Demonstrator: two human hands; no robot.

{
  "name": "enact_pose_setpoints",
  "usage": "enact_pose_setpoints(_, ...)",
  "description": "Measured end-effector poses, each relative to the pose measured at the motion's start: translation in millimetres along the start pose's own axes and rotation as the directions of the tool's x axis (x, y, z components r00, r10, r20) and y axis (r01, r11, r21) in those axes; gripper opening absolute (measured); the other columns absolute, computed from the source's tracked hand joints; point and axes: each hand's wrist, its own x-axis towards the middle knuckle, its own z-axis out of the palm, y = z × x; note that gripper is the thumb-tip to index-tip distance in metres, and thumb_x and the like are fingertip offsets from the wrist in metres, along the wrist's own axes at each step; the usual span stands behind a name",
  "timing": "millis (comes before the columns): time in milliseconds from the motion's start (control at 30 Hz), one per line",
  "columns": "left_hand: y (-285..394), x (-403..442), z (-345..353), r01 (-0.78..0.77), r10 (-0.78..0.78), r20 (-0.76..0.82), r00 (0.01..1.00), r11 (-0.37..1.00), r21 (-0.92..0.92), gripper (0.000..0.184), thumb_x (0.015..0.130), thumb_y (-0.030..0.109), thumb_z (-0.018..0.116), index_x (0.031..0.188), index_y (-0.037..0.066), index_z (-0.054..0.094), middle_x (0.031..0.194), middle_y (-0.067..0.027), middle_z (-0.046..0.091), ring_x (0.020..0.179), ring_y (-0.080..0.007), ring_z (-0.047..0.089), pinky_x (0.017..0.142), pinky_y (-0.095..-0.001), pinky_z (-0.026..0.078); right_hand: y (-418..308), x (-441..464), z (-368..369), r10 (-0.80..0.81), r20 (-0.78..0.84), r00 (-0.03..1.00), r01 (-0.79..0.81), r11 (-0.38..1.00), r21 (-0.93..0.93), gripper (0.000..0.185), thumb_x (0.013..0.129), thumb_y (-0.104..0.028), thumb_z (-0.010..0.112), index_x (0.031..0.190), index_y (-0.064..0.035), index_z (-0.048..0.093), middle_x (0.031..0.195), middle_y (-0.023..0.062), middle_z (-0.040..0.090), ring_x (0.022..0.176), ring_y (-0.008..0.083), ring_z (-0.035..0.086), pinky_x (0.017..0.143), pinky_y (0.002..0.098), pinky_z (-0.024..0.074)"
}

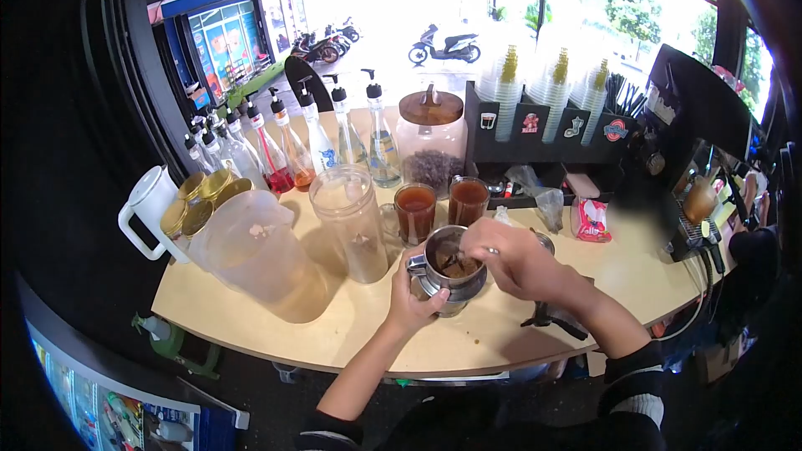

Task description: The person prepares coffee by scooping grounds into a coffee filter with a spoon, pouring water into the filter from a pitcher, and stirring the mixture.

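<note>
A metal coffee dripper [443, 277] with brown grounds inside sits on top of a small glass [452, 310]. My left hand [409, 302] is closed around the dripper's near left side, by its handle and flange. Over the opening, my right hand [525, 263] pinches a thin metal spoon [493, 250], mostly hidden by the fingers, with its lower end down among the grounds. Just beyond stand two glass mugs of reddish-brown drink, the left mug [415, 210] and the right mug [469, 200]. Under my right forearm lies a dark metal tool, partly covered.
To the left are a clear plastic canister [351, 225], a frosted pitcher [255, 246] and a white jug [150, 209]. Pump bottles [338, 125] line the back beside a lidded jar [432, 146]. A black organizer [543, 127] holds stacked cups. A pink packet [591, 220] lies right.
</note>
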Motion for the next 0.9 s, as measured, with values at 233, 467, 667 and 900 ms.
enact_pose_setpoints(233,-2,0,-1,0.005,-0.005,0.005,1.000,1.000,0.002,0.072,0.068,0.025,0.073,0.127,-0.002,0.042,0.118,-0.0143,0.055,0.111,-0.0219,0.052,0.100,-0.0359,0.037,-4,7,-1,-0.011,-0.015,1.000,0.009,0.993,-0.121,0.008,0.090,-0.005,0.053,0.095,0.0003,0.052,0.085,0.0151,0.051,0.077,0.0355,0.056,0.067,0.0426,0.0469)
enact_pose_setpoints(467,-2,1,-1,-0.006,0.007,0.024,1.000,1.000,-0.029,0.070,0.069,0.025,0.073,0.127,-0.001,0.043,0.118,-0.0137,0.055,0.111,-0.0218,0.052,0.100,-0.0360,0.037,-9,9,2,0.075,0.006,0.997,-0.074,0.991,-0.112,0.007,0.088,-0.003,0.053,0.093,0.0009,0.054,0.087,0.0142,0.051,0.082,0.0348,0.056,0.069,0.0416,0.0482)
enact_pose_setpoints(667,-7,-1,0,-0.002,0.002,-0.009,1.000,0.998,-0.062,0.071,0.069,0.027,0.074,0.126,-0.001,0.043,0.117,-0.0138,0.055,0.111,-0.0218,0.052,0.100,-0.0360,0.037,-8,10,1,0.060,0.020,0.998,-0.057,0.993,-0.108,0.007,0.088,-0.004,0.052,0.092,0.0015,0.054,0.088,0.0137,0.052,0.085,0.0330,0.056,0.072,0.0407,0.0482)
enact_pose_setpoints(900,-9,-3,1,0.027,-0.029,-0.017,0.999,0.996,-0.090,0.072,0.069,0.027,0.073,0.127,-0.002,0.043,0.117,-0.0137,0.056,0.112,-0.0221,0.052,0.100,-0.0363,0.037,-8,5,-5,0.192,0.021,0.981,-0.190,0.979,-0.075,0.009,0.092,-0.008,0.049,0.093,0.0001,0.053,0.089,0.0166,0.051,0.085,0.0373,0.054,0.074,0.0425,0.0461)
